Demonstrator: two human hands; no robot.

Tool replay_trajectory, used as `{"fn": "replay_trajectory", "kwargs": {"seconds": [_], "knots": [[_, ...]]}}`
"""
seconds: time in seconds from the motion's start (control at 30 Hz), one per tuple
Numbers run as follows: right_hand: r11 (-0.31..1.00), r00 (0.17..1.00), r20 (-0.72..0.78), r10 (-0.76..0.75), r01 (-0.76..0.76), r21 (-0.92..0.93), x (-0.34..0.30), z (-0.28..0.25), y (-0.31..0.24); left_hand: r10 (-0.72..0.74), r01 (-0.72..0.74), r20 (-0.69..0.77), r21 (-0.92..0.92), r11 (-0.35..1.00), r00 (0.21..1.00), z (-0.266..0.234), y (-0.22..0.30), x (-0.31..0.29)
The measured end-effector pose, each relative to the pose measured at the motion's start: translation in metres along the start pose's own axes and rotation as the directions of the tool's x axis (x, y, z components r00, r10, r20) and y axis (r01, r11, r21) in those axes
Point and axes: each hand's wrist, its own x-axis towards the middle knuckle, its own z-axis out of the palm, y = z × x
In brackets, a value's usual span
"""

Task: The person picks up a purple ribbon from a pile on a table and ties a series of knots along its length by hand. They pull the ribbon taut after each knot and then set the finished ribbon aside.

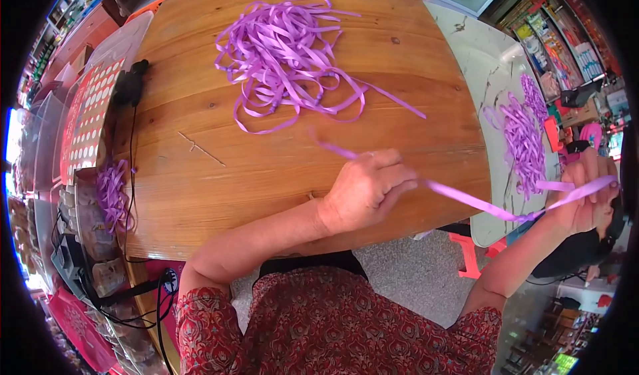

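Note:
My left hand [373, 187] is closed round a purple ribbon [476, 203] just above the near part of the wooden table [259, 195]. A blurred tail of the ribbon sticks out past the hand toward the middle of the table. From there the ribbon runs right, sags a little, and reaches my raised right hand [584, 192], which grips it beyond the table's right edge. A small gathered spot shows on the ribbon near the right hand. Farther off on the table lies a loose heap of purple ribbon [286, 55], with several gathered spots along its loops.
A marble-patterned table [482, 75] at the right bears another purple ribbon pile [522, 145]. More ribbon [113, 195] hangs at the left edge. A thin twisted strand [200, 149] and a black cable [133, 142] lie on the wood. A red stool [469, 255] stands below right.

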Motion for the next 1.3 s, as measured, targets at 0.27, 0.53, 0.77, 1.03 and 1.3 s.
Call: {"fn": "replay_trajectory", "kwargs": {"seconds": [0.27, 0.53, 0.77, 1.03, 1.3], "knots": [[0.993, 1.0, 0.015, 0.026, -0.024, -0.115, -0.018, -0.016, 0.003, -0.029, 0.026, 0.042, 0.076, 0.997, 0.999, 0.005, 0.006, -0.035], [0.979, 0.992, -0.097, 0.084, -0.101, -0.176, -0.016, -0.022, 0.023, -0.382, 0.386, -0.248, -0.035, 0.922, 0.89, -0.041, -0.023, -0.043], [0.982, 0.973, 0.193, 0.129, -0.099, -0.158, 0.0, -0.015, 0.04, -0.224, 0.23, 0.054, -0.168, 0.959, 0.973, -0.017, 0.005, -0.013], [0.985, 0.973, 0.189, 0.132, -0.108, -0.135, 0.021, 0.012, 0.083, -0.011, 0.159, 0.233, -0.63, 0.76, 0.972, 0.023, 0.033, 0.034], [0.85, 0.985, 0.137, 0.104, -0.016, -0.527, 0.013, -0.012, 0.077, -0.373, 0.344, 0.167, -0.807, 0.48, 0.913, 0.001, 0.045, 0.007]]}}
